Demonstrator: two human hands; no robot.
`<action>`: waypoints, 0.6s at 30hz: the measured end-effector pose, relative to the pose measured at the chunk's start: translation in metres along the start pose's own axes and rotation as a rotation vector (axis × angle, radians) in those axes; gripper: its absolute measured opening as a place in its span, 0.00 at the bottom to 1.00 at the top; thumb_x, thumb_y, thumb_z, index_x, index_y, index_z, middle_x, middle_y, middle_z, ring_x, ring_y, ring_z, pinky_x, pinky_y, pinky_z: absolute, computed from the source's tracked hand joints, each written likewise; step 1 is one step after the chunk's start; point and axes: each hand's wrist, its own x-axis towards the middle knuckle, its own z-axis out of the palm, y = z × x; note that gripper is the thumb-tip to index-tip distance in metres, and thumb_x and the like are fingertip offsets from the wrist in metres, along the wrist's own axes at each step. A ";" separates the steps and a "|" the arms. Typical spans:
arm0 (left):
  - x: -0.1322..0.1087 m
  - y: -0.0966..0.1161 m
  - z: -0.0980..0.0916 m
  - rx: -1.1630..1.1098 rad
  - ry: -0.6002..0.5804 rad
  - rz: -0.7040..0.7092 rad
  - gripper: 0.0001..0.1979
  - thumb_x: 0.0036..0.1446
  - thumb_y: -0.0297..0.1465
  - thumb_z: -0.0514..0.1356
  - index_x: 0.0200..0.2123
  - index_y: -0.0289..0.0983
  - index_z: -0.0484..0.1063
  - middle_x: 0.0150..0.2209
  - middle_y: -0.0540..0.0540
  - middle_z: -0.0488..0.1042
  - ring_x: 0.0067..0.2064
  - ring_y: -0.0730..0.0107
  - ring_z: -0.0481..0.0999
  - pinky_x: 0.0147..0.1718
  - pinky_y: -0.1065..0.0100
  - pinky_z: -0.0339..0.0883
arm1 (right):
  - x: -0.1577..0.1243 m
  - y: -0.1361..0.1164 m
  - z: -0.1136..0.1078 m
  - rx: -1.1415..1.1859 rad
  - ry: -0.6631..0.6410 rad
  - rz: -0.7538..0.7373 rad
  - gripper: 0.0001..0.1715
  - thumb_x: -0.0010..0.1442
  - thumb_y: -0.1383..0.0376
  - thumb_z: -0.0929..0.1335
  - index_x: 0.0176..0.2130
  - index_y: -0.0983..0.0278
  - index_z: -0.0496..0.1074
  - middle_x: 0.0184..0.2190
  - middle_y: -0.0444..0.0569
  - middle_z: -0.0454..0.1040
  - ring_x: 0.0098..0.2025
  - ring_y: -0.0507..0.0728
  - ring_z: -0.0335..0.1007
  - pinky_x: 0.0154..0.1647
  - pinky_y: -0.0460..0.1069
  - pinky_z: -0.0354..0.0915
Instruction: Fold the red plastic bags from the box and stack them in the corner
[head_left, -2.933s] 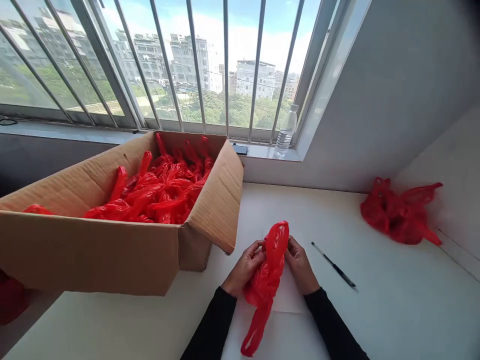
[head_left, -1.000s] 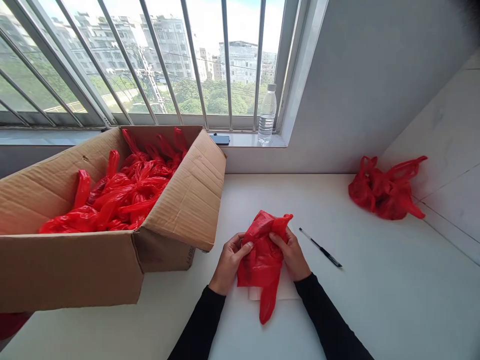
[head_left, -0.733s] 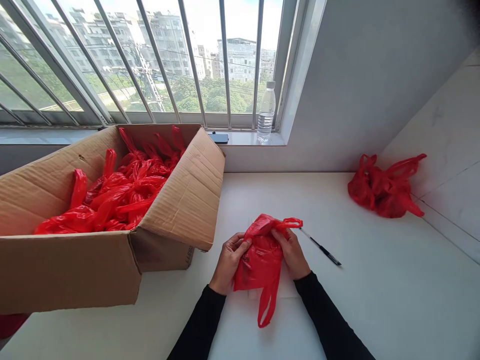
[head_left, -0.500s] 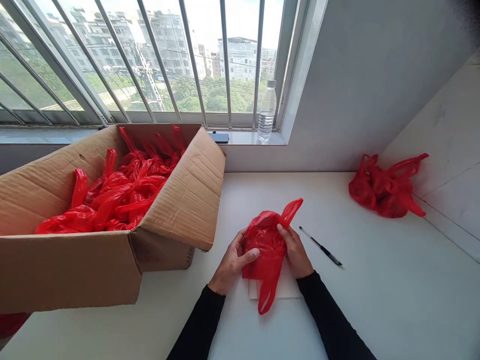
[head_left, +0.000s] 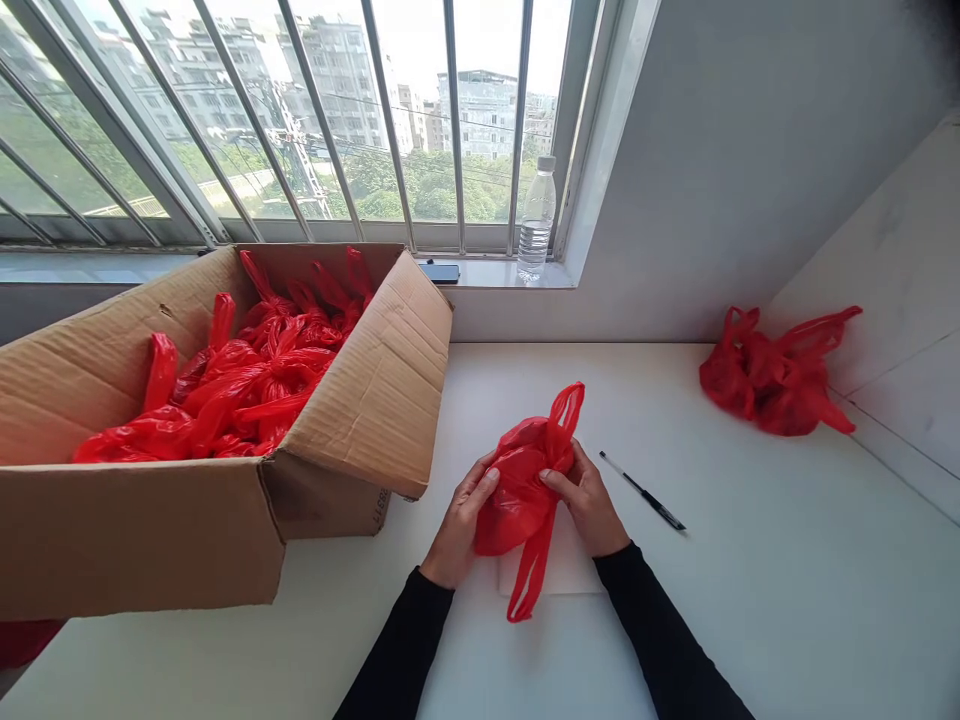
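Note:
Between my hands is a red plastic bag (head_left: 514,500), held a little above the white table. My left hand (head_left: 459,522) grips its left side, thumb on top and the other fingers mostly hidden behind it. My right hand (head_left: 590,500) holds the bag's right side, its thumb pressing near the gathered part. One loop handle points up and away, the other hangs down toward me. What the bag contains is hidden. Under it lies a white paper or pad (head_left: 574,570), partly covered. A black pen (head_left: 643,492) rests just right of my right hand.
At the left stands an open cardboard box (head_left: 135,540) full of red plastic bags (head_left: 247,385); its flap (head_left: 375,380) leans outward. More red bags (head_left: 776,375) lie by the right wall. A water bottle (head_left: 535,220) and a phone (head_left: 441,272) are on the windowsill.
Both hands have turned the red bag, so its upper handle now stands more upright and further left. My right thumb has moved down onto the gathered part. The view has shifted slightly.

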 end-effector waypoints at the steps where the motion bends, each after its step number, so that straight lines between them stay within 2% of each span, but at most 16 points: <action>1: -0.001 0.001 0.001 0.021 -0.034 -0.004 0.24 0.65 0.38 0.62 0.63 0.43 0.68 0.61 0.42 0.74 0.60 0.53 0.73 0.57 0.59 0.66 | 0.000 0.001 -0.001 0.018 0.026 -0.001 0.22 0.57 0.60 0.74 0.51 0.56 0.73 0.45 0.46 0.77 0.48 0.60 0.70 0.51 0.54 0.68; 5: -0.004 0.006 0.003 0.147 -0.146 -0.026 0.37 0.57 0.32 0.70 0.67 0.48 0.62 0.63 0.43 0.71 0.61 0.52 0.71 0.58 0.58 0.65 | 0.001 0.002 -0.004 0.090 0.058 0.019 0.16 0.58 0.62 0.72 0.47 0.55 0.74 0.40 0.42 0.75 0.40 0.56 0.70 0.41 0.49 0.68; 7: -0.004 0.008 0.004 0.173 -0.134 -0.025 0.37 0.56 0.33 0.71 0.67 0.47 0.63 0.62 0.42 0.72 0.60 0.52 0.73 0.57 0.59 0.66 | 0.001 0.000 -0.004 0.126 0.059 0.039 0.16 0.57 0.62 0.71 0.47 0.54 0.74 0.38 0.41 0.75 0.36 0.55 0.70 0.37 0.49 0.68; 9: -0.003 0.008 0.003 0.181 -0.099 -0.015 0.33 0.57 0.35 0.70 0.65 0.45 0.66 0.60 0.41 0.74 0.57 0.54 0.74 0.55 0.60 0.67 | 0.001 -0.003 -0.004 0.176 0.049 0.056 0.20 0.58 0.61 0.70 0.51 0.53 0.74 0.41 0.43 0.77 0.38 0.56 0.72 0.38 0.50 0.70; 11: -0.003 0.008 0.003 0.192 -0.058 -0.020 0.30 0.58 0.37 0.69 0.63 0.44 0.68 0.54 0.42 0.77 0.50 0.57 0.78 0.50 0.63 0.70 | 0.001 -0.005 -0.004 0.235 0.036 0.068 0.24 0.61 0.59 0.68 0.57 0.53 0.72 0.47 0.45 0.77 0.42 0.57 0.74 0.42 0.51 0.71; 12: -0.002 0.008 0.003 0.201 -0.041 -0.037 0.30 0.58 0.38 0.68 0.63 0.44 0.69 0.50 0.43 0.79 0.43 0.60 0.79 0.44 0.65 0.72 | 0.001 -0.005 -0.004 0.263 0.032 0.073 0.25 0.61 0.59 0.68 0.58 0.53 0.71 0.48 0.46 0.77 0.44 0.58 0.75 0.43 0.51 0.72; 14: -0.002 0.007 0.002 0.220 -0.023 -0.084 0.30 0.59 0.41 0.67 0.63 0.44 0.68 0.40 0.46 0.80 0.30 0.67 0.76 0.32 0.68 0.70 | 0.002 -0.005 -0.005 0.296 0.037 0.081 0.25 0.61 0.59 0.69 0.58 0.53 0.71 0.49 0.46 0.78 0.44 0.58 0.75 0.44 0.51 0.72; 15: -0.002 0.006 0.002 0.226 -0.021 -0.089 0.29 0.60 0.41 0.66 0.63 0.44 0.69 0.38 0.47 0.80 0.28 0.68 0.75 0.30 0.68 0.70 | 0.002 -0.004 -0.005 0.304 0.042 0.086 0.25 0.61 0.59 0.70 0.57 0.53 0.71 0.48 0.46 0.78 0.44 0.58 0.76 0.43 0.51 0.73; 16: -0.002 0.005 0.002 0.228 -0.022 -0.075 0.27 0.60 0.41 0.66 0.62 0.44 0.70 0.39 0.47 0.80 0.29 0.68 0.76 0.33 0.67 0.70 | 0.002 -0.003 -0.006 0.306 0.046 0.089 0.24 0.60 0.59 0.71 0.56 0.53 0.71 0.48 0.45 0.78 0.43 0.57 0.76 0.43 0.51 0.73; 18: -0.001 0.003 0.002 0.214 -0.016 -0.014 0.25 0.61 0.40 0.65 0.60 0.42 0.71 0.46 0.44 0.80 0.41 0.62 0.79 0.44 0.65 0.71 | 0.002 -0.002 -0.007 0.303 0.053 0.093 0.23 0.59 0.60 0.72 0.55 0.53 0.72 0.45 0.44 0.78 0.41 0.56 0.75 0.41 0.49 0.72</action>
